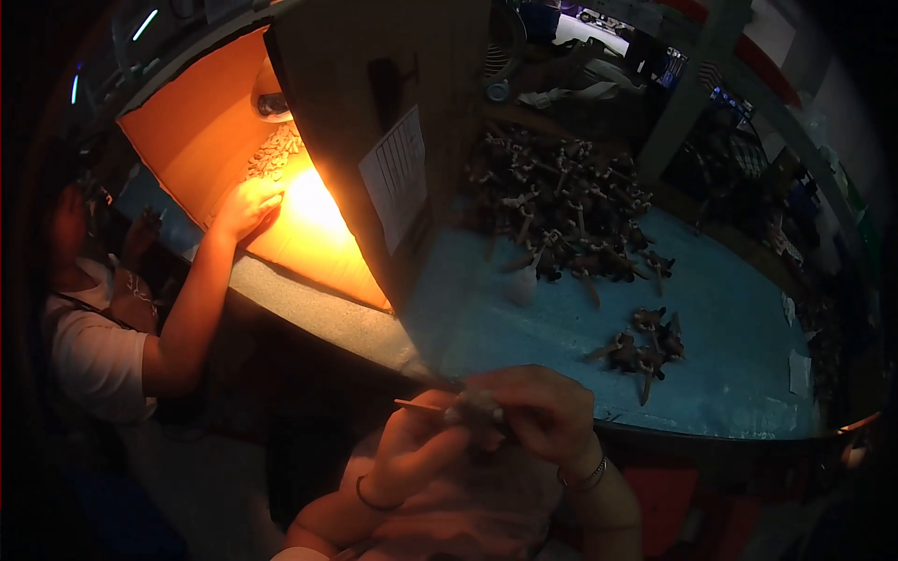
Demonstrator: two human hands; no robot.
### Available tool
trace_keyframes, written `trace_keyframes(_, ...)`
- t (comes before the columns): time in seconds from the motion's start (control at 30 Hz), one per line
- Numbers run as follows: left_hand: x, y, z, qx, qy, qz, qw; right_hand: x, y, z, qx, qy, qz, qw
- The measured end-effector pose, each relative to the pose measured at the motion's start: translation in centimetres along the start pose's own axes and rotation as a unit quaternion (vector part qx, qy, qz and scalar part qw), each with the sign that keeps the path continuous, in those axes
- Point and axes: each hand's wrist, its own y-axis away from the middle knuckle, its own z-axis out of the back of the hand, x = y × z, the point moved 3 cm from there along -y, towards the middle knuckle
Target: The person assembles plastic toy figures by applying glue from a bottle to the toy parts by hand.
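Close to my body, both hands meet at a small greyish piece (479,411), its exact kind too dim to make out. My left hand (416,458) is closed around its near left side. A thin tan stick (419,406) juts out leftward there; whether it belongs to the piece or is held apart cannot be told. From the other side my right hand (552,411) grips the piece, fingers curled over it. Beyond my right hand, a little cluster of dark brown pieces with pale strips (645,346) lies on the blue tabletop (739,374).
A larger heap of similar dark pieces (580,206) covers the table's far part. A tall cardboard divider (327,103) with a paper sheet (395,178) stands at left. Behind it, a co-worker's hand (248,208) rests by small pale pieces (274,152) under a bright lamp (271,98).
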Motion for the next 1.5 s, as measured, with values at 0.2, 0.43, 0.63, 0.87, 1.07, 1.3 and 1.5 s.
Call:
trace_keyframes(0.2,-0.4,0.0,-1.0,-0.002,-0.050,-0.001,0.999,0.4,0.2,1.2,0.011,0.037,0.054,0.998)
trace_keyframes(0.43,0.2,-0.4,-0.8,-0.008,-0.080,-0.036,0.996,0.8,0.3,2.0,0.012,0.062,0.062,0.996)
trace_keyframes(0.63,0.6,-0.8,-0.1,-0.040,-0.237,-0.140,0.961,3.6,0.5,1.4,-0.083,0.187,0.016,0.979)
trace_keyframes(0.87,0.6,-1.0,-0.4,-0.044,-0.358,-0.193,0.912,3.2,0.4,0.6,-0.101,0.255,0.021,0.961)
trace_keyframes(1.07,0.4,-1.2,-1.0,-0.073,-0.470,-0.238,0.847,2.7,0.6,1.1,-0.089,0.202,-0.061,0.973)
trace_keyframes(1.3,1.3,-2.0,-1.6,-0.102,-0.403,-0.197,0.888,2.8,1.2,0.2,-0.028,0.258,-0.068,0.963)
trace_keyframes(1.5,1.9,-1.7,-2.4,-0.064,-0.364,-0.130,0.920,0.6,2.8,1.2,-0.071,0.240,-0.084,0.964)
